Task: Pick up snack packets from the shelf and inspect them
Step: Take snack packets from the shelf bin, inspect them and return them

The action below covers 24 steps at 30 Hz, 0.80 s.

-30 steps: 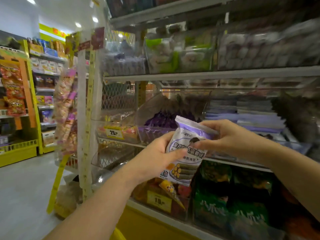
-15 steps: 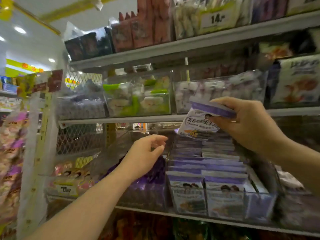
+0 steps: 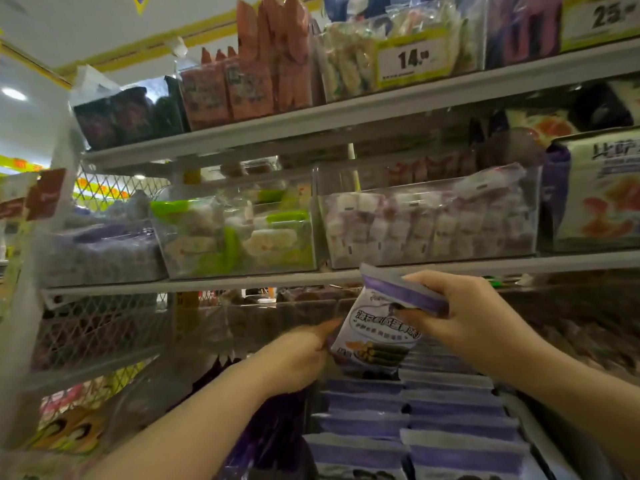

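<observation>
My right hand [image 3: 474, 320] pinches the top purple seal of a white and purple snack packet [image 3: 375, 336], holding it up in front of the middle shelf. The packet hangs tilted, its printed face towards me. My left hand [image 3: 298, 355] is blurred; its fingers stretch to the packet's lower left edge and touch it. Directly below, a clear bin [image 3: 519, 410] holds rows of the same purple packets [image 3: 415, 420].
Grey shelf boards [image 3: 381, 109] carry clear bins of green-white snacks [image 3: 235, 237] and pale wrapped sweets [image 3: 429, 226] just above my hands. Price tags [image 3: 412, 60] and red packets [image 3: 256, 77] sit on the top shelf. A wire mesh panel [image 3: 93, 334] closes the left end.
The packet and my right hand have come down slightly. My left hand, which had let go of it, has moved right to the packet's lower left edge. The view has tilted upward.
</observation>
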Available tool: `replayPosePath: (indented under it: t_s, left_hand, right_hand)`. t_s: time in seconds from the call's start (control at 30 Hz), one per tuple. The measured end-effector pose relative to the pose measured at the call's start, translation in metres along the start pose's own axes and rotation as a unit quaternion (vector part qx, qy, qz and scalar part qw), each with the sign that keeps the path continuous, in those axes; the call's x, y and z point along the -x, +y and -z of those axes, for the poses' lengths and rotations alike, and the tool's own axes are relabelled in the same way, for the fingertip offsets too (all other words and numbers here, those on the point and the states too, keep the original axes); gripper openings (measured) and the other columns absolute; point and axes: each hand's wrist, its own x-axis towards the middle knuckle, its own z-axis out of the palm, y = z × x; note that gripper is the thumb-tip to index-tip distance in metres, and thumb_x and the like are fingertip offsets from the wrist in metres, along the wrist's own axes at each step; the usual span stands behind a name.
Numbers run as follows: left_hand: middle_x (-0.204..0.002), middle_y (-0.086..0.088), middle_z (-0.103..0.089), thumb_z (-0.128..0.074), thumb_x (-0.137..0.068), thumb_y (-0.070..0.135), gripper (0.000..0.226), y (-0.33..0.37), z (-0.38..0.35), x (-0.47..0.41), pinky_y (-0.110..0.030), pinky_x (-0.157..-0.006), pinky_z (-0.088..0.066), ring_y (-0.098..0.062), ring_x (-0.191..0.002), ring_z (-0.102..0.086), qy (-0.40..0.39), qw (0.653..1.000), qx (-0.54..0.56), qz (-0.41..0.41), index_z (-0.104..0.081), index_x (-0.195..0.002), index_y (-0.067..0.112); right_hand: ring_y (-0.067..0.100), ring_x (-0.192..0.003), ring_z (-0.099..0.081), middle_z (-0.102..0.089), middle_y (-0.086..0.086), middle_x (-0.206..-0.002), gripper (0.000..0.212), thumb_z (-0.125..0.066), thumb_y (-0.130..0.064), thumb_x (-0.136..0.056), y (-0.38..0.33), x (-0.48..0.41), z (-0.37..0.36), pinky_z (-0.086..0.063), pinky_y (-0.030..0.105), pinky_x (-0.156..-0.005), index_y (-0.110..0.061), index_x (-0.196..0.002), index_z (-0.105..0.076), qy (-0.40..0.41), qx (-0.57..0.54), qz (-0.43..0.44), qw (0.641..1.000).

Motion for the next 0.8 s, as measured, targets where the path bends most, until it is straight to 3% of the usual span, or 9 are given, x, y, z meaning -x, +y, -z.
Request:
replayPosePath:
  t_s: [0.1, 0.17, 0.23, 0.3, 0.37, 0.5, 0.57, 0.67, 0.8]
  left_hand:
    - [-0.124, 0.0, -0.065, -0.041, -0.094, -0.003, 0.057, -0.006, 0.002, -0.009, -0.031, -0.101, -0.045, -0.016, -0.115, -0.059, -0.016, 1.0, -0.006, -0.011, -0.045, -0.143, 0.026]
    - [-0.122, -0.003, -0.067, -0.04, -0.096, -0.004, 0.046, -0.006, 0.002, -0.01, -0.014, -0.095, -0.043, -0.015, -0.113, -0.06, 0.0, 1.0, 0.006, -0.022, -0.056, -0.133, 0.02]
    - [-0.12, -0.005, -0.066, -0.042, -0.098, 0.002, 0.034, -0.008, 0.0, -0.009, 0.005, -0.076, -0.034, -0.013, -0.108, -0.058, 0.032, 0.999, 0.005, -0.034, -0.064, -0.122, 0.013]
    - [-0.116, -0.01, -0.067, -0.043, -0.099, 0.008, 0.027, -0.011, -0.002, -0.009, 0.0, -0.07, -0.034, -0.019, -0.105, -0.059, 0.057, 0.998, 0.02, -0.033, -0.067, -0.113, 0.009]
    - [-0.116, -0.005, -0.067, -0.044, -0.099, 0.011, 0.026, -0.012, -0.004, -0.009, -0.011, -0.082, -0.042, -0.018, -0.108, -0.061, 0.049, 0.998, 0.039, -0.026, -0.066, -0.114, 0.014]
    - [-0.111, 0.005, -0.067, -0.043, -0.097, 0.007, 0.031, -0.014, -0.005, -0.006, -0.02, -0.089, -0.047, -0.01, -0.104, -0.061, 0.035, 0.996, 0.082, -0.021, -0.065, -0.099, 0.029]
    - [-0.112, 0.005, -0.067, -0.038, -0.096, 0.005, 0.039, -0.015, -0.005, -0.005, -0.022, -0.094, -0.045, -0.01, -0.106, -0.059, 0.036, 0.996, 0.08, -0.021, -0.064, -0.09, 0.034]
    - [-0.122, 0.003, -0.064, -0.037, -0.097, 0.017, 0.033, -0.012, -0.007, -0.002, -0.03, -0.1, -0.043, -0.012, -0.112, -0.056, 0.013, 0.998, 0.064, -0.012, -0.062, -0.085, 0.034]
    - [-0.12, 0.007, -0.062, -0.039, -0.08, 0.038, 0.021, -0.007, -0.009, 0.003, -0.033, -0.097, -0.046, -0.012, -0.108, -0.057, 0.002, 0.999, 0.053, -0.012, -0.059, -0.085, 0.038]
  right_hand:
    - [-0.008, -0.082, -0.063, -0.063, -0.035, -0.092, 0.026, -0.068, -0.03, -0.084, 0.009, -0.001, -0.002, -0.052, 0.015, -0.072, -0.051, -0.094, -0.057, -0.04, 0.026, -0.008, 0.999]
    - [-0.01, -0.078, -0.061, -0.066, -0.025, -0.081, 0.02, -0.068, -0.032, -0.085, 0.015, -0.002, -0.008, -0.052, 0.016, -0.067, -0.048, -0.09, -0.056, -0.068, 0.055, -0.021, 0.996]
    - [-0.014, -0.079, -0.06, -0.061, -0.024, -0.078, 0.029, -0.069, -0.034, -0.085, 0.018, -0.004, -0.019, -0.05, 0.009, -0.062, -0.05, -0.096, -0.048, -0.092, 0.087, -0.032, 0.991]
    - [-0.005, -0.079, -0.061, -0.055, -0.023, -0.083, 0.042, -0.069, -0.037, -0.084, 0.02, -0.006, -0.035, -0.052, 0.013, -0.063, -0.055, -0.107, -0.039, -0.123, 0.131, -0.04, 0.983]
    - [-0.001, -0.078, -0.056, -0.05, -0.02, -0.081, 0.04, -0.067, -0.041, -0.085, 0.025, -0.01, -0.051, -0.05, 0.019, -0.065, -0.055, -0.104, -0.035, -0.167, 0.175, -0.036, 0.97]
    - [-0.003, -0.074, -0.05, -0.051, -0.02, -0.08, 0.022, -0.056, -0.059, -0.085, 0.037, -0.017, -0.06, -0.04, 0.016, -0.062, -0.041, -0.097, -0.053, -0.268, 0.216, -0.076, 0.936]
    - [0.005, -0.085, -0.051, -0.058, -0.015, -0.094, 0.036, -0.043, -0.063, -0.09, 0.042, -0.018, -0.058, -0.04, 0.024, -0.072, -0.035, -0.101, -0.062, -0.327, 0.239, -0.086, 0.91]
    - [0.015, -0.106, -0.046, -0.058, -0.004, -0.117, 0.049, -0.031, -0.061, -0.092, 0.038, -0.019, -0.055, -0.035, 0.031, -0.086, -0.03, -0.111, -0.063, -0.387, 0.257, -0.089, 0.881]
    - [0.014, -0.088, -0.059, -0.066, -0.003, -0.101, 0.034, -0.046, -0.046, -0.096, 0.029, -0.037, -0.05, -0.049, 0.029, -0.079, -0.021, -0.103, -0.068, -0.308, 0.194, -0.115, 0.924]
